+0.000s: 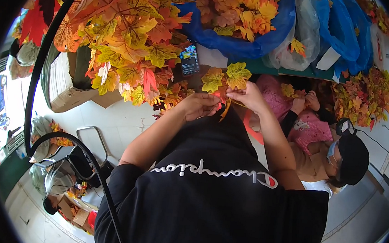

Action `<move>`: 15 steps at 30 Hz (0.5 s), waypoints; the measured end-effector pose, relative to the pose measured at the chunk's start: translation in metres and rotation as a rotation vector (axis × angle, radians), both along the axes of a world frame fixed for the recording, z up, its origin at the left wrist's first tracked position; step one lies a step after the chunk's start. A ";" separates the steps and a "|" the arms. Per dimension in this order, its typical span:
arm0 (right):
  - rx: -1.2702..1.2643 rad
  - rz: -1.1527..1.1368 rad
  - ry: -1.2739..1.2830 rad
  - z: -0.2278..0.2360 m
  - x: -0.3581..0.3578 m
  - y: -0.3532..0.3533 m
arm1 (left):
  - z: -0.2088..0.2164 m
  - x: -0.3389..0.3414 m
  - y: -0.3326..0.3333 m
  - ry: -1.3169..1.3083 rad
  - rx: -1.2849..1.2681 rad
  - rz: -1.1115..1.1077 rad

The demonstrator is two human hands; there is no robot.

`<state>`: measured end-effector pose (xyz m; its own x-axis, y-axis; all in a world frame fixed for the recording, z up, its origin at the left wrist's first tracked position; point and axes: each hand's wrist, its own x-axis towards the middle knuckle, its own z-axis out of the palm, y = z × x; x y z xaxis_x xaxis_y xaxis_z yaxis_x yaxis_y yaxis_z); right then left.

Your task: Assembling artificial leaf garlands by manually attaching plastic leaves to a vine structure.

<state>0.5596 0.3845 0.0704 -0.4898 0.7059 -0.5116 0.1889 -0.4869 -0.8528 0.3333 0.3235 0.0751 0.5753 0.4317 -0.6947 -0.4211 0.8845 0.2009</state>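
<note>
In front of my chest I hold a small sprig of artificial maple leaves [238,75] between both hands. Two yellow-green leaves stand up above my fingers, and red-orange parts show lower down, with a narrow orange tip hanging below. My left hand [199,106] is closed in a pinch at the sprig's red part. On the other side, my right hand [250,98] pinches it near the base of the upper right leaf. The fingers hide the exact point where the leaves join. A large heap of orange, yellow and red leaves [132,39] rises just beyond my left hand.
A phone [189,59] with a lit screen lies beyond my hands, near a blue bag [273,43] of leaves. To my right a co-worker in a black cap [355,154] handles leaves. Cardboard boxes [71,96] stand left; a black cable [33,90] crosses the left side.
</note>
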 end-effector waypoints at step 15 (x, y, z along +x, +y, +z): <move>0.345 -0.070 -0.339 0.039 -0.039 -0.055 | -0.033 0.015 -0.001 -0.003 -0.170 0.201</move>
